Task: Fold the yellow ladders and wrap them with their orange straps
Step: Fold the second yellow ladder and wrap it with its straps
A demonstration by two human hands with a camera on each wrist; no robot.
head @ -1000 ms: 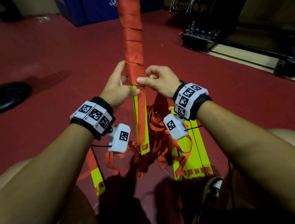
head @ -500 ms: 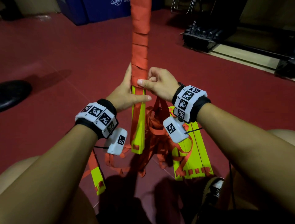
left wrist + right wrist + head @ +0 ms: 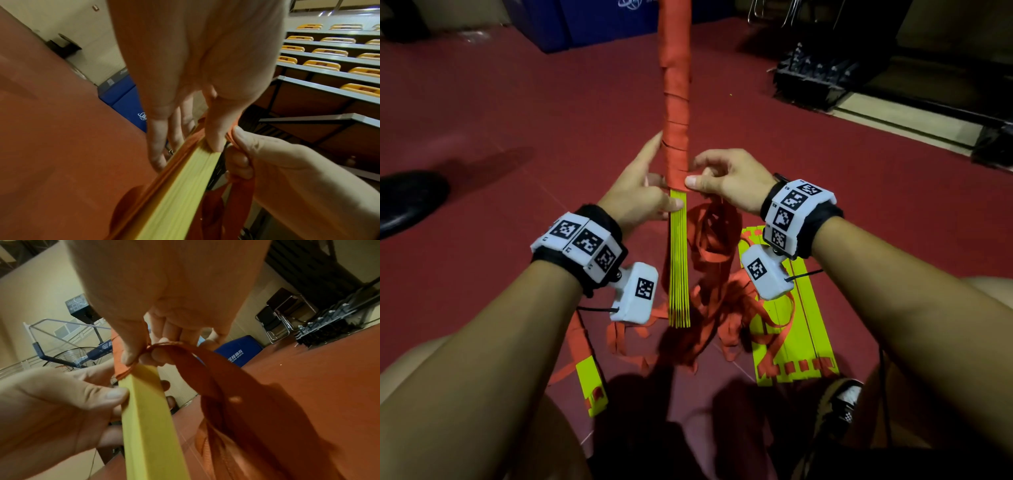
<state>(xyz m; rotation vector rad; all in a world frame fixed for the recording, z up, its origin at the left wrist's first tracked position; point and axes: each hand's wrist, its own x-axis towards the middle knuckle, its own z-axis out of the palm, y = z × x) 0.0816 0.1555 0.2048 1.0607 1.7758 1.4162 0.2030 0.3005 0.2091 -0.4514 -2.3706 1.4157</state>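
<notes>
The left hand clasps the upright stack of folded yellow plastic ladder slats; the right hand pinches the orange webbing strap at the wrapped edge. Best to keep the strap taut, overlapping each turn downward.

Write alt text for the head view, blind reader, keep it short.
Two bare hands hold a folded bundle of yellow plastic ladder slats upright, its upper part wrapped in orange fabric strap: the left hand grips the bundle, the right hand pinches the strap at the wrap's lower edge. More yellow slats and loose strap lie on the red floor.
</notes>
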